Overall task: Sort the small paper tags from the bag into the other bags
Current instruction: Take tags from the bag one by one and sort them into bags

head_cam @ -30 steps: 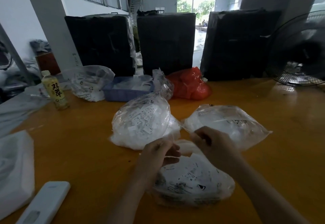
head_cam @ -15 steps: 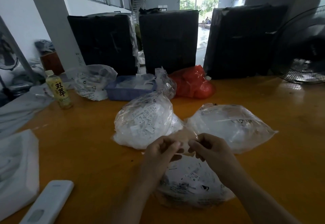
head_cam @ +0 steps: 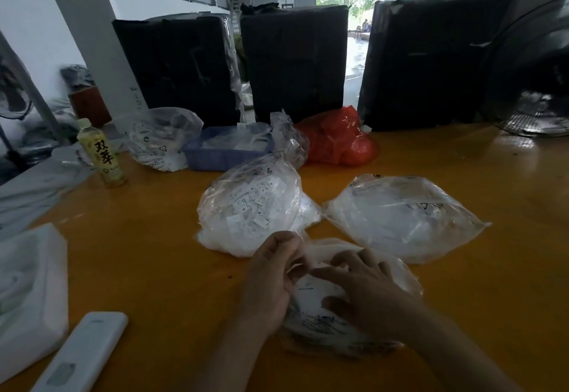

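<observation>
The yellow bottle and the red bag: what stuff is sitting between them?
In the head view, between bottle and red bag sit a clear bag and a blue tray.

an orange worktop (head_cam: 138,253) carries three clear bags close together: the nearest bag (head_cam: 345,327), a full tag bag (head_cam: 249,206) behind it to the left, and a flatter bag (head_cam: 406,216) to the right. further back sit a red bag (head_cam: 338,142), a blue tray (head_cam: 224,153), another clear bag (head_cam: 160,139) and a yellow bottle (head_cam: 103,154). three black wrapped blocks (head_cam: 295,62) stand along the far edge. near the left edge lie a white foam piece (head_cam: 27,293) and a white remote (head_cam: 83,354).
</observation>
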A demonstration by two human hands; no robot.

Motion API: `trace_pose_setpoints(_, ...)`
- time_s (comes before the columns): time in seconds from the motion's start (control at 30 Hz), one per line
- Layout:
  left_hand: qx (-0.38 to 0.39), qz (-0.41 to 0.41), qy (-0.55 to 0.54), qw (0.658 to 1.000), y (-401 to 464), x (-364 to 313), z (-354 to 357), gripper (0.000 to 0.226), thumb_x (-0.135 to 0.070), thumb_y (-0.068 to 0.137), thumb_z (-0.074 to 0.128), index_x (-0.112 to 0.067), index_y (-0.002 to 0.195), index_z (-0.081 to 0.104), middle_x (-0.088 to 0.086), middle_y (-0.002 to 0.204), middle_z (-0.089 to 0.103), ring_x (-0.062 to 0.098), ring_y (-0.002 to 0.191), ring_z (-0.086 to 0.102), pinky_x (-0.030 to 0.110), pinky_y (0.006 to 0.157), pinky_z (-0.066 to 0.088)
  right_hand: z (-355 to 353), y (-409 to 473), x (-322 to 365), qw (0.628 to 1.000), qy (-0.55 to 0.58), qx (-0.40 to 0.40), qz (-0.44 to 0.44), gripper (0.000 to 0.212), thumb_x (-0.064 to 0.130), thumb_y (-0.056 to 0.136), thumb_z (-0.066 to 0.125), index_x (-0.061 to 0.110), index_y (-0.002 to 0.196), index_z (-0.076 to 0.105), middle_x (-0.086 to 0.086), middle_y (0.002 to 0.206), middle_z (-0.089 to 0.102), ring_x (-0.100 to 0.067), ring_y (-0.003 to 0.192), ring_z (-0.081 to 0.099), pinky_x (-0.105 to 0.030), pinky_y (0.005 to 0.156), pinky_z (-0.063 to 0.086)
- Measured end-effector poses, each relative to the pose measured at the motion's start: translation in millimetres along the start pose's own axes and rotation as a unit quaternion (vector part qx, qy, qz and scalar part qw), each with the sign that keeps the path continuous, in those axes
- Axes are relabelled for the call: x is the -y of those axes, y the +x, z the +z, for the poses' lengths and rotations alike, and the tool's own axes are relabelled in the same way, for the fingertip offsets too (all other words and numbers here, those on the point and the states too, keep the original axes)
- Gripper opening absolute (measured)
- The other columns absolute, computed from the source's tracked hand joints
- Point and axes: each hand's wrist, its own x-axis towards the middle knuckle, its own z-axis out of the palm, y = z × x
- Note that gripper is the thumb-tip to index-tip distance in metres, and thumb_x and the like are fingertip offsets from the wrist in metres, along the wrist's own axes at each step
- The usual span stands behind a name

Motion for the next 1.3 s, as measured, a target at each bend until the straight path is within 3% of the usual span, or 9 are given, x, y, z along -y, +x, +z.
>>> trace_pose_setpoints(0.07,-0.011,-0.005,0.025,1.0,0.0,0.6,0.7,0.006,-0.02,0.088,0.072,-0.017,0.082,0.071,0.005,0.082,0.062,0.017,0.079,0.063,0.03,0.073,0.056,-0.9,-2.2,-0.2,1.0,-0.013,0.008,-0.007,0.054,0.062,0.098,0.042,0.064,0.146,0.02,0.011,0.149,0.023,-0.021,0.136,0.016,-0.049,0.106,0.024)
trace_pose_setpoints(0.17,-0.017,-0.009,0.035,0.999,-0.5,0.8,0.7,0.007,-0.028,0.087,0.074,-0.022,0.086,0.075,0.005,0.094,0.074,0.021,0.091,0.073,0.03,0.07,0.058,-6.0,-2.4,0.9,1.0,-0.022,0.006,-0.002,0.043,0.064,0.097,0.043,0.058,0.139,0.041,0.01,0.145,0.026,-0.021,0.134,0.019,-0.046,0.106,0.023)
trace_pose_setpoints(0.33,-0.049,0.001,0.088,0.995,-1.1,4.7,-0.9,0.019,-0.032,0.089,0.073,-0.02,0.104,0.071,0.009,0.107,0.078,0.028,0.098,0.078,0.02,0.047,0.049,-12.2,-3.9,-1.7,0.999,-0.024,-0.032,0.01,0.028,0.061,0.095,0.051,0.043,0.114,0.062,0.014,0.131,0.041,-0.012,0.12,0.032,-0.036,0.095,0.026)
trace_pose_setpoints(0.5,-0.065,-0.018,-0.016,0.998,2.7,4.8,-1.8,0.018,-0.011,0.081,0.077,-0.006,0.098,0.079,0.022,0.106,0.077,0.031,0.094,0.078,0.022,0.065,0.061,-20.7,-7.0,-6.2,0.997,0.015,-0.071,-0.008,0.016,0.053,0.099,0.052,0.041,0.1,0.063,0.023,0.105,0.054,0.0,0.094,0.041,-0.022,0.082,0.033)
trace_pose_setpoints(0.63,-0.051,-0.01,-0.025,0.998,4.2,8.0,-1.0,0.026,-0.01,0.079,0.078,0.0,0.103,0.077,0.026,0.108,0.075,0.036,0.1,0.076,0.025,0.076,0.063,-36.5,-12.0,-6.6,0.958,0.197,-0.198,0.068,0.009,0.042,0.096,0.064,0.037,0.09,0.069,0.018,0.062,0.065,0.003,0.056,0.061,-0.012,0.051,0.045)
trace_pose_setpoints(0.83,-0.053,-0.019,-0.02,0.998,4.4,11.4,0.1,0.025,-0.02,0.077,0.081,-0.004,0.098,0.081,0.024,0.108,0.076,0.035,0.104,0.076,0.025,0.08,0.062,-51.7,-18.3,-4.5,0.86,0.429,-0.253,0.11,0.025,0.051,0.082,0.066,0.029,0.086,0.075,0.008,0.071,0.076,-0.001,0.054,0.065,-0.01,0.041,0.038)
trace_pose_setpoints(0.97,-0.043,-0.023,0.017,0.999,1.9,13.4,2.7,0.027,-0.023,0.076,0.083,-0.011,0.101,0.083,0.021,0.108,0.078,0.031,0.104,0.077,0.023,0.081,0.061,-45.4,-14.1,-7.1,0.826,0.472,-0.277,0.134,0.013,0.021,0.085,0.08,0.027,0.095,0.074,0.013,0.084,0.076,-0.001,0.072,0.071,-0.01,0.055,0.05)
trace_pose_setpoints(1.13,-0.016,-0.027,0.055,0.998,-1.9,13.2,3.2,0.045,-0.025,0.073,0.087,-0.005,0.112,0.078,0.02,0.111,0.078,0.031,0.108,0.075,0.023,0.084,0.06,-41.4,-12.6,-8.0,0.834,0.443,-0.312,0.102,0.023,0.013,0.095,0.069,0.033,0.105,0.067,0.02,0.088,0.073,0.001,0.076,0.071,-0.009,0.065,0.052)
trace_pose_setpoints(1.3,0.003,-0.007,0.123,0.992,-5.9,12.0,6.7,0.043,-0.042,0.062,0.089,-0.02,0.098,0.084,0.014,0.106,0.08,0.026,0.105,0.077,0.025,0.087,0.061,-40.4,-13.7,-4.7,0.863,0.376,-0.335,0.028,0.027,0.01,0.096,0.067,0.037,0.101,0.067,0.016,0.085,0.074,0.002,0.075,0.073,-0.013,0.064,0.056)
